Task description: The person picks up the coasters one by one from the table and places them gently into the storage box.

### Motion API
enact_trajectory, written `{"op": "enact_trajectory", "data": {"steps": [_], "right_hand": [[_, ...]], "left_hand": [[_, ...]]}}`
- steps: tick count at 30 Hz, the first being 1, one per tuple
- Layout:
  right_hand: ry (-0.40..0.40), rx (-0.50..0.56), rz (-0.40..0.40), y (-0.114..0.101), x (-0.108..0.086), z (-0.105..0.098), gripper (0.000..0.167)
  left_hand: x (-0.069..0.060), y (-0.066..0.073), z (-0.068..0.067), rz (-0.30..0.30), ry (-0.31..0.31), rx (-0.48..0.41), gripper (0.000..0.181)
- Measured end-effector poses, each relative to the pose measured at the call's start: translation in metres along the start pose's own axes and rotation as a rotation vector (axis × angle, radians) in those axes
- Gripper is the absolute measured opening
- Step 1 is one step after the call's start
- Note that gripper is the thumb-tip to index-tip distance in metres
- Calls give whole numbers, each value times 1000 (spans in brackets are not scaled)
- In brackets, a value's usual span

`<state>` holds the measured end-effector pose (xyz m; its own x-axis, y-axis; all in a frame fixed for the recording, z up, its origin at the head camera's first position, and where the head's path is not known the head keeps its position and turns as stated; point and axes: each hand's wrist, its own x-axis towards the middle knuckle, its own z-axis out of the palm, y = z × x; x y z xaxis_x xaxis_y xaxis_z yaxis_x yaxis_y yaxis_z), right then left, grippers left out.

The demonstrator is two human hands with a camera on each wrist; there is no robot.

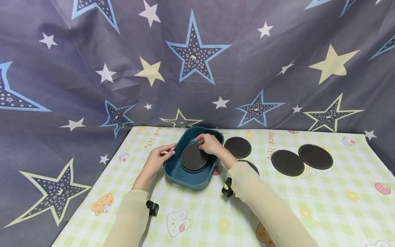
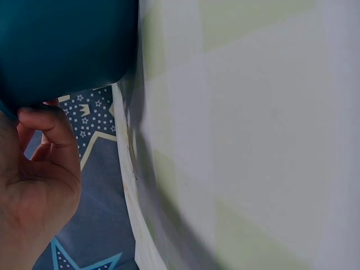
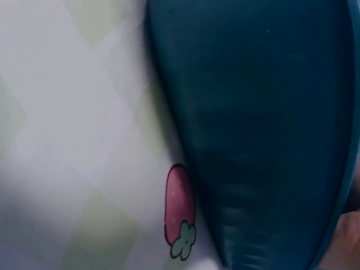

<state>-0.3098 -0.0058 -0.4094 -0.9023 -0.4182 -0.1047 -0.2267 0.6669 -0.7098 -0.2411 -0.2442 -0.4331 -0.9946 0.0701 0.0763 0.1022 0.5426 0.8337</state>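
A teal rectangular tub (image 1: 179,177) stands at the middle of the table, with a small stack of dark round discs (image 1: 193,158) inside. My left hand (image 1: 156,157) pinches the tub's left rim; in the left wrist view the left hand (image 2: 42,169) has its fingers curled at the edge of the tub (image 2: 67,45). My right hand (image 1: 210,144) reaches over the tub's right side, its fingers at the upper right edge of the top disc. In the right wrist view the tub's outer wall (image 3: 264,124) hides most of the right hand (image 3: 344,242).
Right of the tub lie a dark disc (image 1: 237,147) and another (image 1: 249,165) partly behind the right forearm. Two more discs (image 1: 287,162) (image 1: 315,156) lie further right on the checked tablecloth (image 1: 333,212). A starry curtain (image 1: 216,96) hangs behind the table.
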Motion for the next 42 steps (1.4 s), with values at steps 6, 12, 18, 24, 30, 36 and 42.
{"op": "enact_trajectory", "data": {"steps": [6, 12, 18, 24, 30, 36, 42], "right_hand": [[1, -10, -19, -2, -2, 0, 31], [-17, -59, -14, -3, -3, 2, 30], [-25, -100, -14, -3, -2, 3, 29], [-29, -108, 0, -2, -1, 5, 27], [-37, -125, 24, -1, 1, 7, 26], [-39, -149, 33, -1, 1, 9, 26], [-34, -135, 18, -2, 1, 7, 28]], "left_hand": [[0, 0, 1, -8, 0, -4, 37], [0, 0, 0, -15, 1, -9, 37], [-1, 0, 1, -21, -6, -21, 37], [-2, 1, 0, -24, -9, -22, 38], [-2, 0, 0, -28, -15, -26, 38], [-2, 0, 1, -27, -9, -22, 38], [-2, 0, 1, -30, -5, -15, 38]]}}
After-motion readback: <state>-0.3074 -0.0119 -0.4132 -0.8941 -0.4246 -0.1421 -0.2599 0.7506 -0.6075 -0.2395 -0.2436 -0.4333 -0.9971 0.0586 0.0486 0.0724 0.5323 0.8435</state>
